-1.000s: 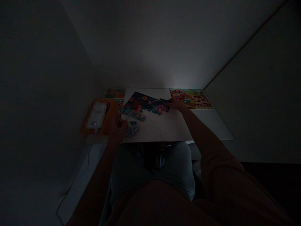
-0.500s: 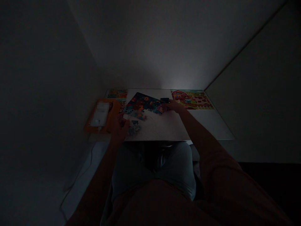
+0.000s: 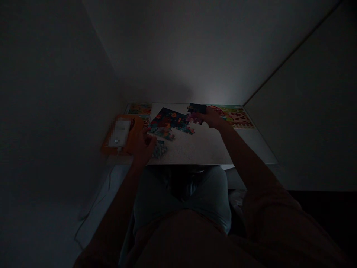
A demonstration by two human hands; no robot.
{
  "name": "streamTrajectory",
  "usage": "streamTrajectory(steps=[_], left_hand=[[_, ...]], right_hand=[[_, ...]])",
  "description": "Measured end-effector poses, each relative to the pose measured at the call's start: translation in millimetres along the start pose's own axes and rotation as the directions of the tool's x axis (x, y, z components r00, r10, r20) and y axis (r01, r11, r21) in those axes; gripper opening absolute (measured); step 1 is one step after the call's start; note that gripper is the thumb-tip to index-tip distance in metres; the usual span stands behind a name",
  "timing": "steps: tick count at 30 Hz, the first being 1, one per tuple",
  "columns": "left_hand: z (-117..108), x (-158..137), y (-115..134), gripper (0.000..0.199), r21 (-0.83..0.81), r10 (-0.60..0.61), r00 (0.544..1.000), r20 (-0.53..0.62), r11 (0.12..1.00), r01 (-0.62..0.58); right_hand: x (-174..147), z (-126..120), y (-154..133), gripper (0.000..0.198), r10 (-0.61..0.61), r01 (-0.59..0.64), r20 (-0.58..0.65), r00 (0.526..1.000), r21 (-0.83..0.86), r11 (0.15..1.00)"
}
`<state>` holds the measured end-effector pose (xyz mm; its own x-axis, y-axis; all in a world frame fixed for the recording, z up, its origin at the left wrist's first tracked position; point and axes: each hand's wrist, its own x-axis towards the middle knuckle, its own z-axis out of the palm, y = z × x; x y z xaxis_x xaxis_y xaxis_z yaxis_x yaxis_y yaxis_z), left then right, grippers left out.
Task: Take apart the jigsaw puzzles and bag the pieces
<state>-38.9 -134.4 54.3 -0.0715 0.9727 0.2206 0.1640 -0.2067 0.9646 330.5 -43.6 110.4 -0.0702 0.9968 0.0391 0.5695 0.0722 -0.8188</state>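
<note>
Dim light makes fine detail hard to see. In the head view, my right hand grips a joined section of jigsaw puzzle, dark blue above and pinkish purple below, at its right side. The section is at the upper right of a larger partly joined puzzle; whether the two touch, I cannot tell. My left hand is at the lower left of that puzzle, fingers bent and apart, with nothing visible in them. Beside its thumb lies a group of pale blue-green puzzle pieces.
An orange holder with a white phone-like device and a cable stands at left. Farm-scene picture sheets lie at the back right and back left of the white table. A wall rises behind.
My right hand has moved away from me and slightly right, and more of the puzzle section in it shows. My left hand has shifted slightly, its fingers now more clearly apart.
</note>
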Motion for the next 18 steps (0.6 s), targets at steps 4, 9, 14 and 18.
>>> streamTrajectory(steps=[4, 9, 14, 18], left_hand=[[3, 2, 1, 0.047, -0.016, -0.015, 1.000, 0.005, 1.000, 0.015], [6, 1, 4, 0.050, -0.036, -0.005, 1.000, 0.026, 0.999, 0.006], [4, -1, 10, 0.053, -0.056, 0.002, 1.000, -0.007, 0.998, -0.003], [-2, -2, 12, 0.054, -0.076, 0.009, 1.000, -0.025, 0.997, -0.010]], right_hand=[[-25, 23, -44, 0.042, -0.210, 0.201, 0.341, 0.916, 0.062, 0.978], [-31, 76, -75, 0.027, -0.339, 0.394, 0.512, 0.789, 0.002, 0.919], [-23, 98, -79, 0.051, -0.448, 0.435, 0.456, 0.769, 0.140, 0.890], [-28, 91, -55, 0.034, -0.525, 0.518, 0.300, 0.796, 0.109, 0.848]])
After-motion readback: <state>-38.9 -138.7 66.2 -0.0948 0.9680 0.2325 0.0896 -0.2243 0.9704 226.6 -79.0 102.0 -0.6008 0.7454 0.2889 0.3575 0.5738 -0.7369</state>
